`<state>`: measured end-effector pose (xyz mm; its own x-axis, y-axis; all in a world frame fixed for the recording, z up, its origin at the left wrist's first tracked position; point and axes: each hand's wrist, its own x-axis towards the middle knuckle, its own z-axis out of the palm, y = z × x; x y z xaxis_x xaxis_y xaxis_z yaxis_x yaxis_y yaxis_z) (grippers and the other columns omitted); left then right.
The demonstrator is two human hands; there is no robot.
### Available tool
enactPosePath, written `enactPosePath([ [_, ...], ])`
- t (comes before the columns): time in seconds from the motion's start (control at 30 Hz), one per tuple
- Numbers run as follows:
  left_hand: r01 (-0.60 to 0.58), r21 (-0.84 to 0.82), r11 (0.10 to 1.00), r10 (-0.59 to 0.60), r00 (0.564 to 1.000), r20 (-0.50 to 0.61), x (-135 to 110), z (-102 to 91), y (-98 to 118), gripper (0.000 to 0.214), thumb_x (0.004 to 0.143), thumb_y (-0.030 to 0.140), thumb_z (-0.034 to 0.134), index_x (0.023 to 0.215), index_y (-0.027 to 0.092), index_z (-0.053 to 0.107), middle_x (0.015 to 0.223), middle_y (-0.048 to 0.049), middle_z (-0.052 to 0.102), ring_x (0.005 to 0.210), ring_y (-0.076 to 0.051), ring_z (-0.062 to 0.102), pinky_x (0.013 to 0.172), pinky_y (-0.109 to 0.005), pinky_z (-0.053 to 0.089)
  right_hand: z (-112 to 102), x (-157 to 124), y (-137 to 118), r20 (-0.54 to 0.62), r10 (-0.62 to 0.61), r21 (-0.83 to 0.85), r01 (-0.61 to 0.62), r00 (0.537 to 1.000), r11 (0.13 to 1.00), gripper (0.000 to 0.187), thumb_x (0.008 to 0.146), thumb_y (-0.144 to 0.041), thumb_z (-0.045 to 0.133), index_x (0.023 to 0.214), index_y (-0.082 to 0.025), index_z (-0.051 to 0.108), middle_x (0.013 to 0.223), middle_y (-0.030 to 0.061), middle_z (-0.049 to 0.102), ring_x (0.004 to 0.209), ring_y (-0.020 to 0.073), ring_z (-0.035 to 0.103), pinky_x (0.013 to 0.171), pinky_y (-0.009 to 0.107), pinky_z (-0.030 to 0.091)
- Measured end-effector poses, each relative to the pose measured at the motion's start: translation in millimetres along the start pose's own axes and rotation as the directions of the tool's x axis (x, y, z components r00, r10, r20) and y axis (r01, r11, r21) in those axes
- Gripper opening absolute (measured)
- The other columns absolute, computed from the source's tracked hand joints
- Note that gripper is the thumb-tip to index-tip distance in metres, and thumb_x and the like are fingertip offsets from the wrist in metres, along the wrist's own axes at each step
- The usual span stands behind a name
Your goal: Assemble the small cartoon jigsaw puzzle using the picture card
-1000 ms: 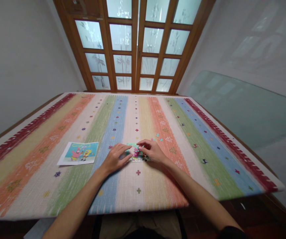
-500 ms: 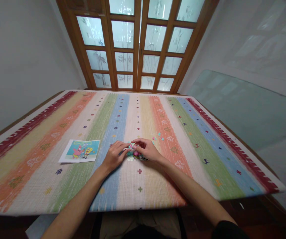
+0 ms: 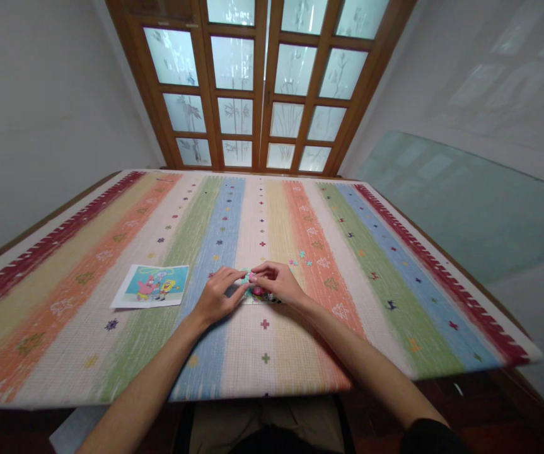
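Here's the left hand [image 3: 217,296] and right hand [image 3: 282,285], fingers [image 3: 272,268] curled in at the small, flat, multicoloured jigsaw puzzle [image 3: 259,299] on the striped-cloth-covered desk [image 3: 295,366]; gripping a piece? Can't tell!

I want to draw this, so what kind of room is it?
It looks like a room in a home, maybe a dining room: there's a large striped tablecloth, plant-patterned glass doors framed in wood, and plain pale walls.

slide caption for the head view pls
Left hand and right hand at a jigsaw puzzle, loose pieces and a SpongeBob print nearby.
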<state>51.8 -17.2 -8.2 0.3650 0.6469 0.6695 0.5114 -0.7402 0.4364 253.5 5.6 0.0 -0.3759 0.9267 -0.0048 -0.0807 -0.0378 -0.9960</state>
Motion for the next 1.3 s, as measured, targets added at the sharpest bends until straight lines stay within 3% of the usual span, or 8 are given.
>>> enactPosePath([
  [0.23, -0.018, 0.012, 1.0, 0.018, 1.0, 0.004, -1.2, 1.5, -1.1, 0.025, 0.096, 0.034, 0.067, 0.118, 0.02, 0.067, 0.097, -0.0067, 0.072, 0.089, -0.021, 0.066, 0.08, -0.036, 0.055, 4.5, 0.5, 4.0, -0.032, -0.022, 0.011, 0.022, 0.999, 1.0, 0.045, 0.066, -0.054, 0.086, 0.076, -0.018, 0.062, 0.06, 0.0, 0.064, 0.051, 0.0124, 0.059, 0.05, 0.026, 0.047],
  [0.7, -0.028, 0.045, 0.999, 0.027, 0.999, 0.026, -4.3, 5.7, -7.9, 0.033, 0.101, 0.022, 0.055, 0.133, 0.02, 0.062, 0.101, -0.0079, 0.072, 0.092, -0.021, 0.067, 0.085, -0.037, 0.055, 0.6, 1.3, 4.5, -0.006, -0.018, -0.011, 0.018, 1.0, 1.0, 0.039, 0.075, -0.052, 0.08, 0.087, -0.019, 0.064, 0.065, 0.0012, 0.069, 0.05, 0.0122, 0.059, 0.051, 0.027, 0.048],
  [0.9, -0.039, 0.004, 0.999, 0.039, 0.999, 0.033, -4.5, 4.7, -10.8, 0.031, 0.103, 0.019, 0.051, 0.132, 0.019, 0.062, 0.102, -0.0086, 0.073, 0.093, -0.02, 0.067, 0.084, -0.036, 0.055, -2.9, 2.2, 8.7, 0.02, -0.115, -0.178, 0.117, 0.993, 0.977, 0.03, 0.083, -0.047, 0.073, 0.088, -0.018, 0.069, 0.078, 0.0048, 0.072, 0.061, 0.0137, 0.063, 0.059, 0.029, 0.05],
  [1.03, -0.01, -0.012, 1.0, 0.011, 0.998, 0.069, -4.8, 4.6, -10.6, 0.034, 0.103, 0.017, 0.05, 0.135, 0.02, 0.06, 0.101, -0.0083, 0.072, 0.093, -0.02, 0.066, 0.085, -0.037, 0.055, -7.3, 1.6, 6.2, 0.047, -0.192, -0.386, 0.195, 0.98, 0.902, 0.021, 0.09, -0.039, 0.067, 0.094, -0.018, 0.073, 0.082, 0.0044, 0.072, 0.064, 0.0136, 0.061, 0.063, 0.028, 0.048],
  [1.2, 0.097, -0.044, 0.994, -0.092, 0.99, 0.106, -5.4, 4.8, -7.8, 0.036, 0.102, 0.02, 0.051, 0.137, 0.017, 0.056, 0.101, -0.0084, 0.07, 0.09, -0.02, 0.065, 0.083, -0.036, 0.055, -14.6, -0.2, -0.6, 0.168, -0.34, -0.608, 0.369, 0.925, 0.703, 0.011, 0.091, -0.026, 0.068, 0.093, -0.019, 0.075, 0.086, 0.0043, 0.071, 0.075, 0.0144, 0.062, 0.072, 0.027, 0.047],
  [1.3, 0.136, -0.074, 0.988, -0.126, 0.984, 0.126, -5.7, 5.1, -6.8, 0.037, 0.101, 0.02, 0.051, 0.138, 0.016, 0.054, 0.098, -0.0069, 0.068, 0.087, -0.018, 0.065, 0.082, -0.035, 0.056, -17.8, -1.7, -2.8, 0.241, -0.368, -0.678, 0.427, 0.898, 0.598, 0.009, 0.091, -0.023, 0.068, 0.092, -0.018, 0.076, 0.085, 0.0041, 0.069, 0.076, 0.0143, 0.061, 0.074, 0.027, 0.045],
])
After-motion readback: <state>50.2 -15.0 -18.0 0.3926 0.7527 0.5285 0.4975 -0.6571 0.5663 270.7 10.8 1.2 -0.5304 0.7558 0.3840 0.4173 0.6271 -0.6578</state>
